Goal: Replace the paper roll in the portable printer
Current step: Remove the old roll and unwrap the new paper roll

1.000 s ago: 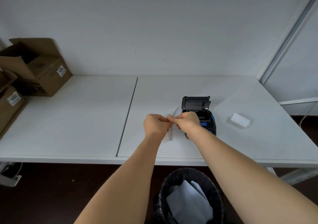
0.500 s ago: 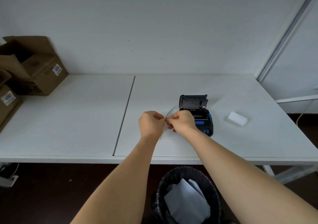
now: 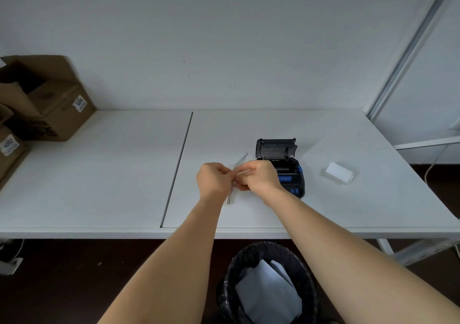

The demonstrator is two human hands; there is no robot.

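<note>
A black portable printer [image 3: 288, 171] with blue buttons stands on the white table [image 3: 99, 174], its lid tipped up and open. Just left of it, my left hand [image 3: 214, 181] and my right hand [image 3: 258, 176] meet above the table, both pinching a thin clear wrapper [image 3: 240, 161] whose loose ends stick out above and below the fingers. What lies inside the wrapper is hidden by my fingers. A white paper roll in clear wrapping [image 3: 338, 173] lies on the table right of the printer.
Brown cardboard boxes [image 3: 47, 99] sit at the table's far left. A black bin [image 3: 268, 284] with white paper in it stands on the floor under the table's front edge. A seam [image 3: 178, 169] runs across the tabletop. A metal post [image 3: 408, 47] rises at the right.
Both hands stay together beside the printer, working the wrapper; its loose upper end has shifted and a lower end shows again below the fingers. The camera view has shifted slightly.
</note>
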